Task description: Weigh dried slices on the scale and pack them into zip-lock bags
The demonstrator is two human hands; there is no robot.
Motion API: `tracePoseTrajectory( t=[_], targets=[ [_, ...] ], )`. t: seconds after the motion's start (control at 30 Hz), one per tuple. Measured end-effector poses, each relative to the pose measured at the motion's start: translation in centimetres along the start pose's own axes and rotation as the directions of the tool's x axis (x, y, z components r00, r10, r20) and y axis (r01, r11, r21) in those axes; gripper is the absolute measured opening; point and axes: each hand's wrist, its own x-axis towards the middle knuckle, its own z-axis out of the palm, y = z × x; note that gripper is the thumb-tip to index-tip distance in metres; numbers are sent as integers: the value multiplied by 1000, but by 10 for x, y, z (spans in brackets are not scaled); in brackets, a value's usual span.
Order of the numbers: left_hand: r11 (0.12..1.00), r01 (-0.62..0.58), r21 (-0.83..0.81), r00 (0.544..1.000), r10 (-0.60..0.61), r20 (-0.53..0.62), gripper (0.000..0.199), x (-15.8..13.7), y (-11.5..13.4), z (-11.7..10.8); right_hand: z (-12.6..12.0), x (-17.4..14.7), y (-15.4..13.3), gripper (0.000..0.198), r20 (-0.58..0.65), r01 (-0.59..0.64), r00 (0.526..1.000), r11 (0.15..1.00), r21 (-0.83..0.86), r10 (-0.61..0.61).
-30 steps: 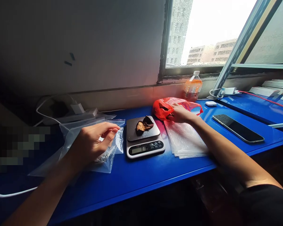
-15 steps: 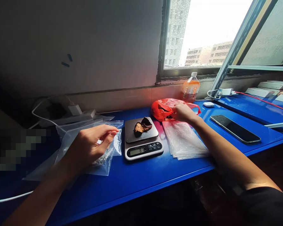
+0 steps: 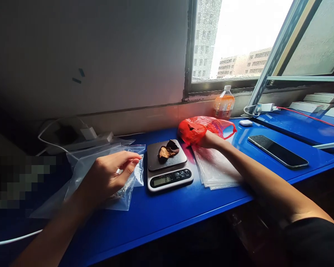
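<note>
Dried brown curled pieces, perhaps peel (image 3: 164, 152), rest on the plate of a kitchen scale (image 3: 170, 180) whose display seems to read 8.1. To the left, my left hand (image 3: 114, 172) hovers over clear zip bags (image 3: 125, 204), thumb and fingertips pinched close together. Whether anything is between them I cannot make out. My right hand (image 3: 210, 141) reaches into a red plastic bag (image 3: 193, 129) behind and right of the scale, its fingers hidden inside. Beneath that wrist lies a stack of clear plastic bags (image 3: 219, 172).
A phone (image 3: 278, 151) and a white earbud case (image 3: 245, 122) lie to the right. An orange drink bottle (image 3: 224, 102) stands by the window behind the red bag. A charger and cable (image 3: 88, 132) sit at the back left. A metal post (image 3: 267, 70) rises at right.
My right hand has pushed deeper and lower into the red bag, so its fingers no longer show. My left hand has hardly moved. Another person's hand at the far right is gone from view.
</note>
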Motion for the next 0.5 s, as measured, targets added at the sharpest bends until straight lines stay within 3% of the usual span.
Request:
tracePoseTrajectory(
  t=[0.1, 0.27, 0.37, 0.5],
  targets=[
    [1000, -3, -23, 1000, 4, 5, 19, -1, -3, 1, -14, -2, 5, 29, -26, -13, 1000, 998, 56, 14],
    [1000, -17, -19, 1000, 17, -7, 20, 0, 0, 0, -35, -8, 15, 13, -60, -189, 975, 944, 272, 212],
    [999, -34, -5, 999, 34, -5, 20, 2, 3, -2, -46, -10, 19, 16, -70, -217, 947, 783, 584, 314],
    [999, -38, 1, 999, 38, -9, 20, 2, 3, -2, -60, -11, 19, 28, -205, -88, 890, 594, 799, 408]
  ],
)
